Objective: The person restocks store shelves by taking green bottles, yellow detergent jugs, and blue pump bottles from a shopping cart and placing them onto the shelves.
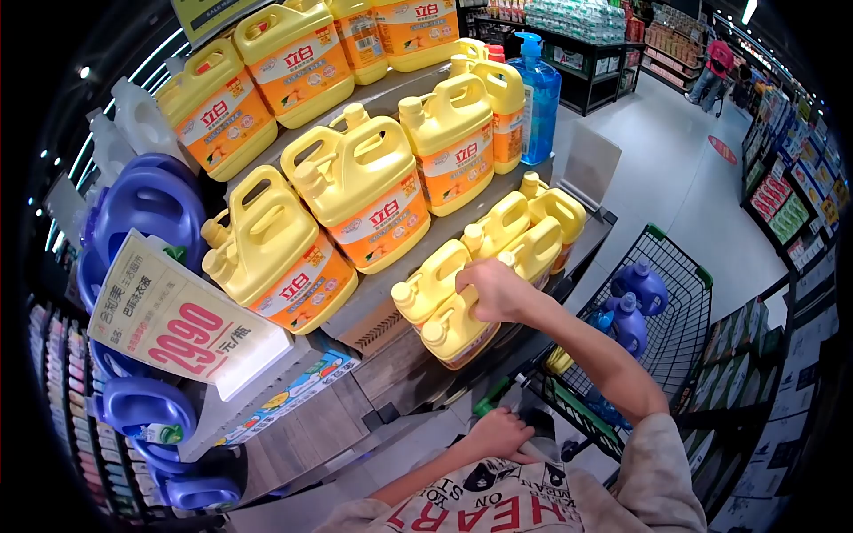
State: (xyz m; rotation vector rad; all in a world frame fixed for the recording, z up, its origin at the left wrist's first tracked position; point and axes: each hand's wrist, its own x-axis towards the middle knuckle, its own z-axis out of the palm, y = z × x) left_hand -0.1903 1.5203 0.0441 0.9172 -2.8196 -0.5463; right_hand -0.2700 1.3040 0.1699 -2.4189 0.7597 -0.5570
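Observation:
My right hand (496, 289) reaches over the lowest shelf tier, its fingers curled at the handle of a yellow dish soap jug (458, 333) in the front row. The jug stands among several like it, close beside another yellow jug (434, 280) on its left. Its label is mostly hidden from above. My left hand (499, 435) is low in front of my shirt, near the handle end of a shopping cart (662, 240). Its fingers are bent, and what they hold, if anything, is hidden.
Higher tiers carry larger yellow jugs (378, 200) and a blue pump bottle (538, 111). Purple bottles (147, 213) and a price sign (182, 324) flank the display's left. Purple bottles (629, 324) lie in the cart. Another person (713, 71) is far down the aisle.

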